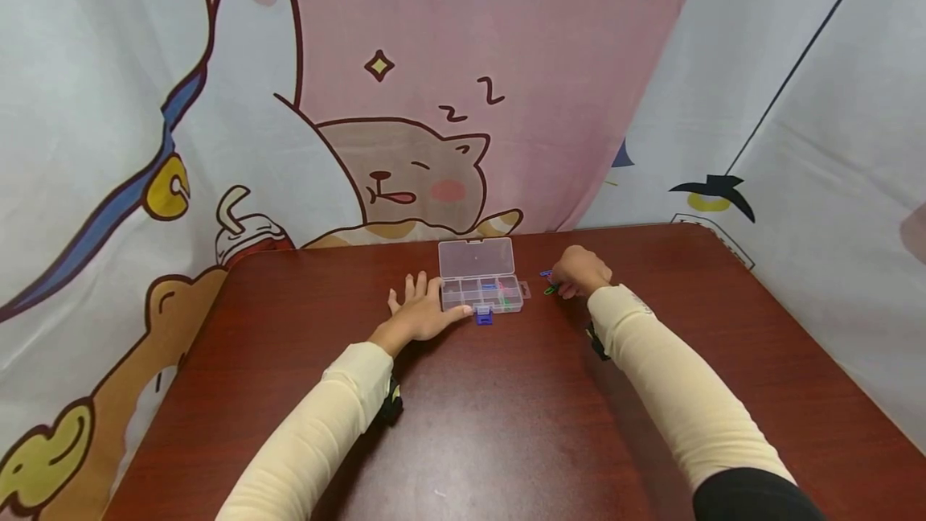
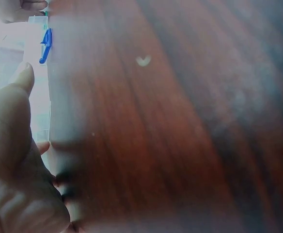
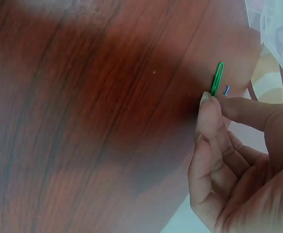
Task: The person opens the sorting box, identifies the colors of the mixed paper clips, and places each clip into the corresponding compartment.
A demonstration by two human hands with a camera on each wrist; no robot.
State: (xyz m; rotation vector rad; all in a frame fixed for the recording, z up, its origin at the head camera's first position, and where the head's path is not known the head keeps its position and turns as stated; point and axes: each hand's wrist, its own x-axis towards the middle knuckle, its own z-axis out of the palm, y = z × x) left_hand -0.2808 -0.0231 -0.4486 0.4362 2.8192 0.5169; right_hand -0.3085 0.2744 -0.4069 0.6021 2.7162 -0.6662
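- Right hand (image 1: 579, 272) pinches a green clip (image 3: 217, 77) between thumb and finger, just right of the open box (image 1: 481, 284).
- Left hand (image 1: 423, 313) lies flat, fingers relaxed, steadying the box (a few coloured clips already inside).
- A blue clip (image 1: 546, 273) remains on the table (image 1: 506, 408); sorting looks partly done.

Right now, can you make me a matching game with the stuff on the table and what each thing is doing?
Things:
1. left hand
2. right hand
3. clear box
4. green paper clip

States:
A. lid open
B. pinched between fingertips
C. lies flat beside the box
D. pinches a clip

Pairs: 1-C, 2-D, 3-A, 4-B
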